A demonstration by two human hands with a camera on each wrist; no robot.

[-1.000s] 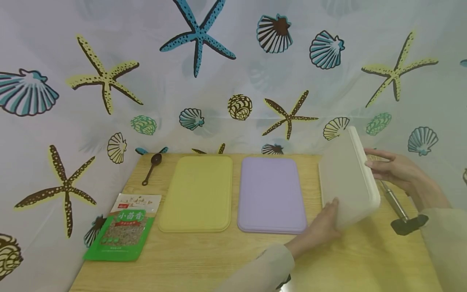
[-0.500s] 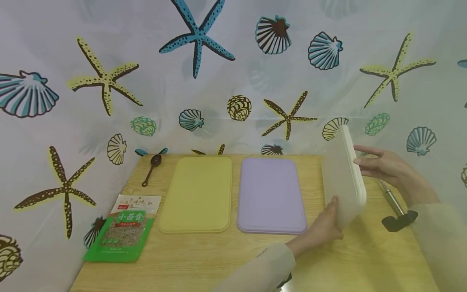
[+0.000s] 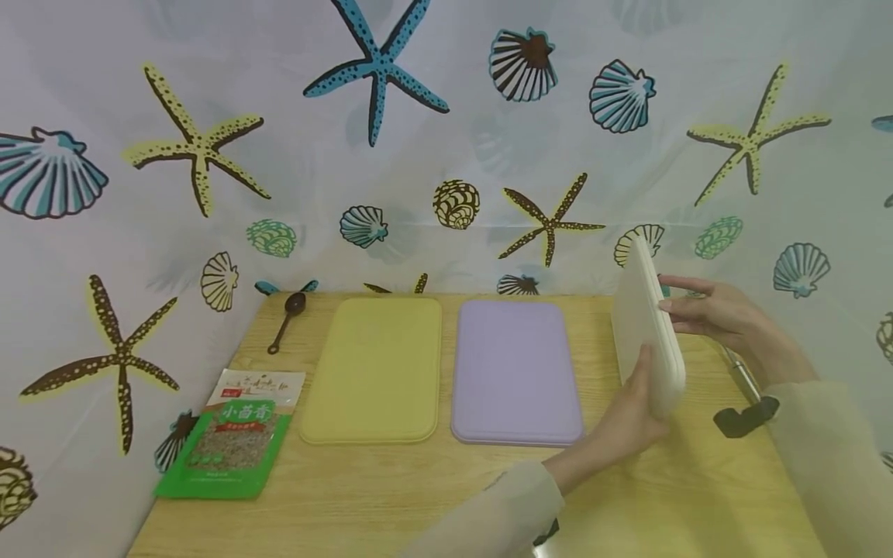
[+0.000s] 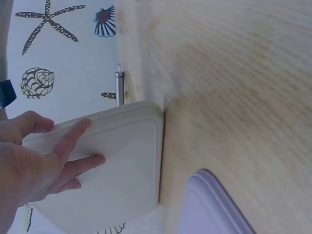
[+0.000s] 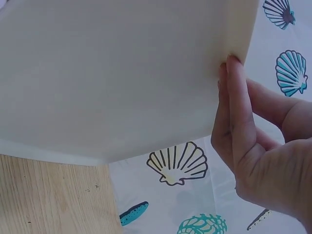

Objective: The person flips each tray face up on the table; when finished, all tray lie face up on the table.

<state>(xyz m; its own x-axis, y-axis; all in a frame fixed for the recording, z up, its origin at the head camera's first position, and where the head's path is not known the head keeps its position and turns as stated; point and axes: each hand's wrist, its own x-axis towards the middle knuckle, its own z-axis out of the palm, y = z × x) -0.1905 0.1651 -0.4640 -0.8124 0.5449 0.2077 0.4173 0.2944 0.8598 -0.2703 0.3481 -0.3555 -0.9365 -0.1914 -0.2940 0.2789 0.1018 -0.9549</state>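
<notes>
A white rectangular tray point(image 3: 638, 333) is held steeply tilted, nearly on edge, over the right of the table. Its rimmed inner side shows in the right wrist view. My left hand point(image 3: 628, 411) grips the near corner; in the left wrist view its fingers lie on the flat face, with the thumb at the edge. At the far right side my right hand point(image 3: 722, 314) pinches the rim between thumb and fingers. Whether the lower edge touches the table, I cannot tell. A purple rectangular tray point(image 3: 515, 372) lies flat just left of it, bottom-up or lidlike.
A yellow rectangular panel point(image 3: 373, 372) lies left of the purple one. At the left are a dark brown spoon point(image 3: 288, 318) and a green seed packet point(image 3: 226, 442). A metal handle point(image 3: 743, 377) lies partly hidden behind the right arm. A patterned curtain point(image 3: 418, 155) closes off the back.
The white tray has shifted left and turned more edge-on. My right hand has moved left with it. My left hand has slid slightly up and right along its near end.
</notes>
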